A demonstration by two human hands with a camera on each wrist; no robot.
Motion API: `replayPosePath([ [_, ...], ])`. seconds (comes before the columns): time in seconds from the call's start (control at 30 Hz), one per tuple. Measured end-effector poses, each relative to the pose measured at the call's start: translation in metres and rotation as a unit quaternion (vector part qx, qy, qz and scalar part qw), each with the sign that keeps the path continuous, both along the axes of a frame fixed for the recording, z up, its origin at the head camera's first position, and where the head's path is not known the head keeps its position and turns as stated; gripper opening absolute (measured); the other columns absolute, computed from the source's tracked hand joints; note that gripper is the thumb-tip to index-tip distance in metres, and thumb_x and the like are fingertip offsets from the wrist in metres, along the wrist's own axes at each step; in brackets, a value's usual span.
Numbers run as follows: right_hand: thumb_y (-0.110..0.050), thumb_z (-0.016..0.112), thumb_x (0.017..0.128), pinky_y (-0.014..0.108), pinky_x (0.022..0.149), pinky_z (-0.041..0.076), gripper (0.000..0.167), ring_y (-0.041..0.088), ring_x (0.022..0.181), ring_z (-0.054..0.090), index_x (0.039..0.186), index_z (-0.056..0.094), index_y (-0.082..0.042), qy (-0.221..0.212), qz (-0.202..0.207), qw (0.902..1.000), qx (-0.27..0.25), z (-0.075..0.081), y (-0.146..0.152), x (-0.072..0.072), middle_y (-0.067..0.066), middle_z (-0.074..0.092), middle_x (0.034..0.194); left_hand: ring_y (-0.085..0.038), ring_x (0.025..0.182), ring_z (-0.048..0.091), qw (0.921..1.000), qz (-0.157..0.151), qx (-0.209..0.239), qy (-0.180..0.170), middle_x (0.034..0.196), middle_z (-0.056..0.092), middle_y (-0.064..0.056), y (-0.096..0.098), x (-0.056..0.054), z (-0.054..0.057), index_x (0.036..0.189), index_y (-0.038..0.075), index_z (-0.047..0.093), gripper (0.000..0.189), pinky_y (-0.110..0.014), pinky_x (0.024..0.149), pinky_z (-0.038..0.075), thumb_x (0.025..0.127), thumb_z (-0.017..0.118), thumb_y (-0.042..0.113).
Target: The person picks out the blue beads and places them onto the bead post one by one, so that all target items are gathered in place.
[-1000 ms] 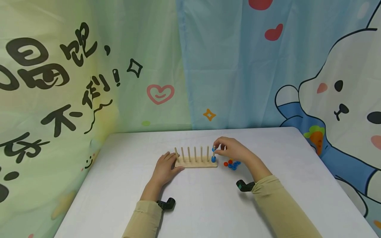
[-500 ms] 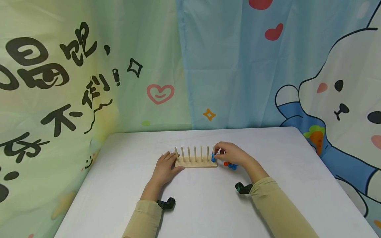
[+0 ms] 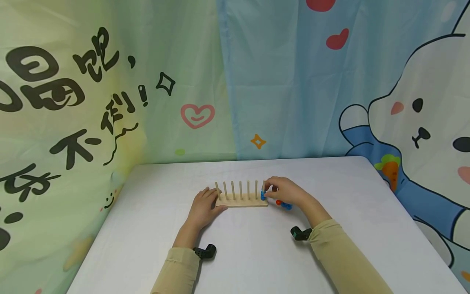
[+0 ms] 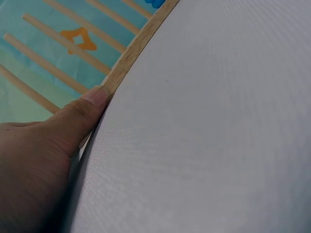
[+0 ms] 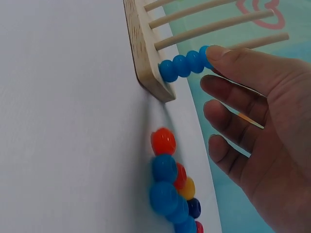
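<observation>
A wooden peg board (image 3: 241, 203) with several upright pegs stands on the table. My left hand (image 3: 204, 208) grips its left end, the thumb (image 4: 97, 97) lying along the front edge in the left wrist view; the other fingers are partly hidden at the far side. Several blue beads (image 5: 181, 66) are stacked on the rightmost peg (image 5: 262, 41). My right hand (image 3: 288, 190) pinches the top blue bead (image 5: 206, 57) on that peg between thumb and index finger, while its other fingers are spread apart in the right wrist view.
To the right of the board lies a group of loose beads, among them a red bead (image 5: 163, 141), a blue bead (image 5: 164, 198) and a yellow bead (image 5: 188, 188). The white table (image 3: 242, 253) reaches back to a printed curtain (image 3: 183, 81).
My right hand has lowered the blue bead from the rightmost peg's top down onto the beads there. Over the last half second it has barely moved. My left hand has stayed in place.
</observation>
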State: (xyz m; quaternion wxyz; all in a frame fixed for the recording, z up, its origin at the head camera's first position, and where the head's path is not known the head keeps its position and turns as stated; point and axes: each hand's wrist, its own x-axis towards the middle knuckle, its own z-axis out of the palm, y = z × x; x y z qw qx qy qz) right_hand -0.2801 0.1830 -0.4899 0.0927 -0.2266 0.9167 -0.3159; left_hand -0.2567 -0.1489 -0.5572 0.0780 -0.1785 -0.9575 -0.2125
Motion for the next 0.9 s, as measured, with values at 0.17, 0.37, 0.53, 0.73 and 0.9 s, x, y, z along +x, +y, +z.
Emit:
replayPosePath([
  [0.17, -0.023, 0.069, 0.094, 0.029, 0.075, 0.050, 0.024, 0.015, 0.093, 0.056, 0.117, 0.068, -0.017, 0.016, -0.012, 0.9998, 0.004, 0.000, 0.011, 0.007, 0.001, 0.068, 0.113, -0.036, 0.143, 0.038, 1.0000, 0.002, -0.004, -0.005, 0.144, 0.056, -0.009, 0.000, 0.000, 0.001, 0.139, 0.011, 0.057, 0.066, -0.051, 0.123, 0.027, 0.089, 0.066, 0.054],
  [0.37, -0.024, 0.069, 0.094, 0.029, 0.074, 0.050, 0.029, 0.017, 0.093, 0.055, 0.121, 0.067, -0.013, 0.026, -0.049, 0.9984, -0.007, -0.001, 0.034, 0.019, 0.005, 0.067, 0.115, -0.036, 0.144, 0.038, 0.9999, 0.004, -0.009, -0.009, 0.144, 0.055, -0.009, -0.001, 0.001, 0.003, 0.140, 0.011, 0.056, 0.067, -0.052, 0.123, 0.026, 0.089, 0.066, 0.054],
  [0.53, -0.023, 0.067, 0.095, 0.029, 0.072, 0.049, 0.028, 0.019, 0.093, 0.055, 0.121, 0.067, -0.012, 0.033, -0.086, 0.9957, -0.007, -0.005, 0.055, 0.026, 0.004, 0.067, 0.113, -0.036, 0.144, 0.037, 0.9999, 0.005, -0.008, -0.011, 0.145, 0.054, -0.009, -0.003, 0.001, 0.003, 0.141, 0.011, 0.055, 0.068, -0.052, 0.124, 0.025, 0.089, 0.066, 0.054],
  [0.73, -0.024, 0.067, 0.095, 0.031, 0.075, 0.050, 0.027, 0.020, 0.094, 0.055, 0.120, 0.068, -0.013, 0.037, -0.108, 0.9934, -0.007, -0.014, 0.076, 0.031, 0.004, 0.067, 0.112, -0.036, 0.144, 0.038, 0.9999, 0.006, -0.007, -0.006, 0.145, 0.055, -0.009, -0.004, 0.001, 0.002, 0.140, 0.011, 0.056, 0.067, -0.053, 0.123, 0.026, 0.088, 0.067, 0.053],
  [0.9, -0.022, 0.067, 0.095, 0.032, 0.076, 0.050, 0.025, 0.019, 0.092, 0.056, 0.118, 0.068, -0.013, 0.031, -0.121, 0.9922, -0.004, -0.024, 0.086, 0.036, 0.006, 0.067, 0.111, -0.036, 0.144, 0.038, 0.9999, 0.001, -0.005, -0.010, 0.145, 0.055, -0.009, -0.001, 0.000, 0.002, 0.140, 0.012, 0.056, 0.067, -0.053, 0.123, 0.026, 0.089, 0.066, 0.054],
])
